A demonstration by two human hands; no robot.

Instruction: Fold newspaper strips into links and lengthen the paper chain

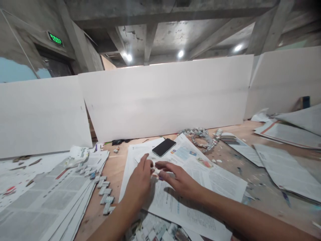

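Above loose printed sheets point(213, 201), my left hand point(141, 177) and my right hand point(179, 182) meet with bent fingers. Between the fingertips is a small whitish piece of folded paper point(155, 172), partly covered by the fingers. Both hands appear closed on it. Just beyond them a dark-screened smartphone point(164, 147) lies on the sheets. A zigzag chain of folded paper point(105, 197) lies left of my left forearm. Below my hands, at the bottom edge, is a pile of folded paper pieces point(157, 231).
Stacked printed pages point(57, 201) lie at the left, with a crumpled white wrapper point(79, 155) on them. A coiled folded-paper chain point(203, 139) sits at the back. More sheets point(288, 167) are at the right. White panels point(170, 100) stand behind the table.
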